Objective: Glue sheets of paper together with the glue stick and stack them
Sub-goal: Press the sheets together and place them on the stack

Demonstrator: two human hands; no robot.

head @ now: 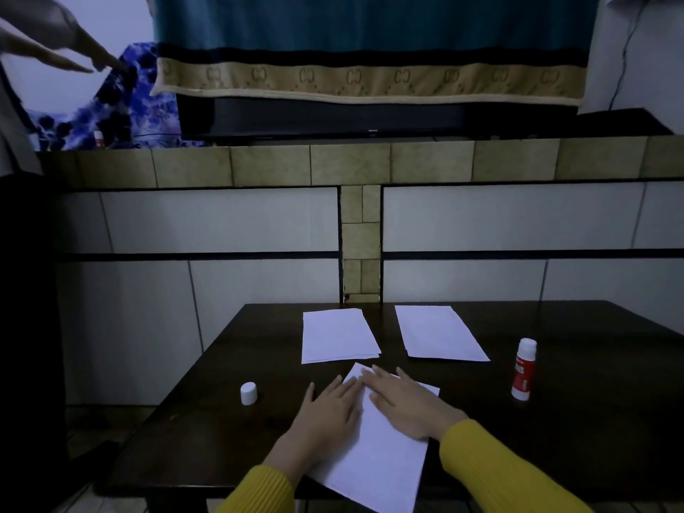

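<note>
Both hands, left hand (325, 412) and right hand (403, 405), press flat and open on the near sheet (381, 460); the uncapped glue stick (523, 370) stands upright to the right, nearer the right hand.

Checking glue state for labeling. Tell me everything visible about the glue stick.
The glue stick stands upright on the dark wooden table, toward its right side, apart from the paper stacks. Its tube is white plastic with a red label; the print is too small to read. The top looks uncapped, and a white cap stands separately on the table's left. Only the table touches the stick: the left hand and right hand are pressing flat on the near sheet.
</note>
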